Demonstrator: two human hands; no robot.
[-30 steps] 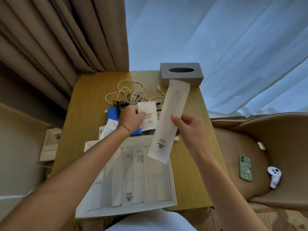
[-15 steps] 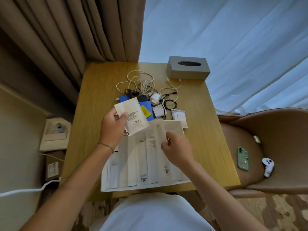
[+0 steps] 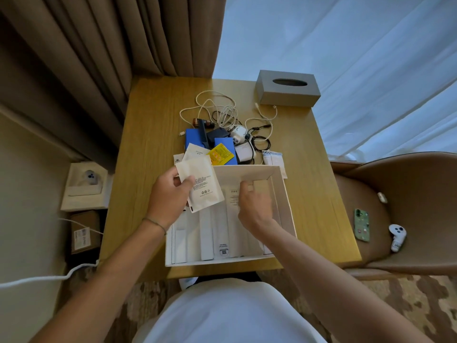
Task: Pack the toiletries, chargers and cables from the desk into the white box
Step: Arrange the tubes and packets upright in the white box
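The long white paper sleeve now lies in the white box [image 3: 284,194], right hand [image 3: 254,206] curled over it, left hand [image 3: 170,196] pinching a flat white sachet [image 3: 202,186] next.

Your left hand [image 3: 170,194] pinches a white sachet [image 3: 201,186] over the left edge of the white box [image 3: 284,201] on the desk [image 3: 148,149]. Your right hand [image 3: 254,204] reaches into the box, fingers curled over long white packets [image 3: 220,229] lying side by side. Cables [image 3: 222,112], chargers [image 3: 238,133] and blue packs [image 3: 193,139] lie beyond, near a grey tissue box [image 3: 288,91].
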